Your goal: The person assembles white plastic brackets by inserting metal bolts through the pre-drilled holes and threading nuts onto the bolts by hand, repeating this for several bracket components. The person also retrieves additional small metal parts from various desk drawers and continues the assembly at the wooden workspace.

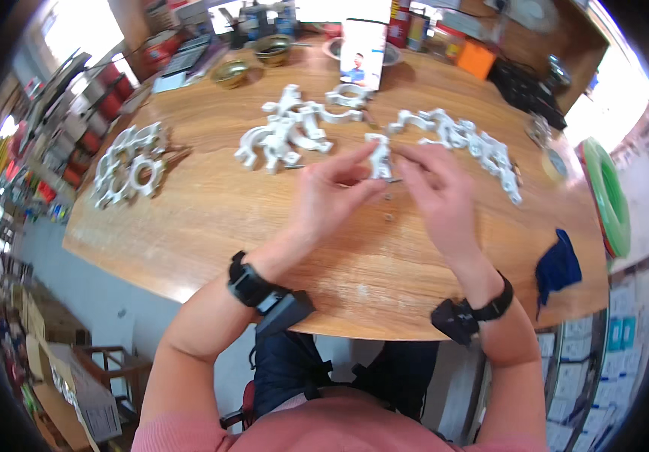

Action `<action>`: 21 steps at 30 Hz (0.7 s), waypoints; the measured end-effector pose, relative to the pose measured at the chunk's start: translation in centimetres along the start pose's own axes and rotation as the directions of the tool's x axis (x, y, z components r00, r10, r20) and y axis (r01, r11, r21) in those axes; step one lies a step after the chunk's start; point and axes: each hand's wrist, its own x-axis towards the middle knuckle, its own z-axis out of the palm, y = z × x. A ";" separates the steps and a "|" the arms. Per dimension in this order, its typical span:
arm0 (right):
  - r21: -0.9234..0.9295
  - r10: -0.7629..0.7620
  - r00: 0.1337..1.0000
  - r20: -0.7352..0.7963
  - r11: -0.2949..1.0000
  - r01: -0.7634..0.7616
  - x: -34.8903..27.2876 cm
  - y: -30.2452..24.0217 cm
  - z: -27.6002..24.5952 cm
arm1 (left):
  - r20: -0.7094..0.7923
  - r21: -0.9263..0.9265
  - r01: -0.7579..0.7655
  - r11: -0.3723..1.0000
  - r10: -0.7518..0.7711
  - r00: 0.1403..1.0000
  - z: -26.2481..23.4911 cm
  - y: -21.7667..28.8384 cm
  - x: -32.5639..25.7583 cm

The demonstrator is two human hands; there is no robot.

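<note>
My left hand (332, 192) and my right hand (439, 192) meet above the middle of the wooden table (211, 226). Between their fingertips they hold one white plastic clamp piece (379, 158). A small screw (393, 180) pokes out beneath it by my right fingers. Two small metal bits (388, 216) lie on the table just below the hands. Heaps of the same white clamps lie beyond: one in the centre (287, 132), one at the right (471, 143), one at the far left (130, 162).
A phone (362, 53) stands upright at the back with a lit screen. Metal bowls (230, 73) and boxes crowd the far edge. A blue cloth (558, 265) lies at the right edge, a tape roll (556, 163) beyond it. Green hose coil (609, 197) sits off-table right.
</note>
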 end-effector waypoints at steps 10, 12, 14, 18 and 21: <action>-0.019 -0.113 0.985 0.133 0.993 0.117 0.3 2.3 0.4 | -0.032 -0.017 0.115 0.993 -0.116 0.993 0.1 0.6 0.0; 0.013 -0.116 0.986 0.119 0.993 0.115 0.2 2.1 0.0 | -0.031 -0.020 0.109 0.994 -0.109 0.994 0.2 0.3 0.0; 0.044 -0.119 0.988 0.102 0.992 0.115 0.3 1.7 -0.1 | -0.029 -0.024 0.100 0.995 -0.101 0.995 0.3 0.1 0.1; 0.146 0.044 0.993 0.111 0.987 -0.060 0.1 1.1 0.0 | -0.038 0.052 0.134 0.990 -0.132 0.990 0.1 0.6 -0.1; 0.199 0.048 0.995 0.088 0.978 -0.064 0.2 1.1 -0.1 | -0.030 0.075 0.124 0.989 -0.122 0.992 0.2 0.5 -0.1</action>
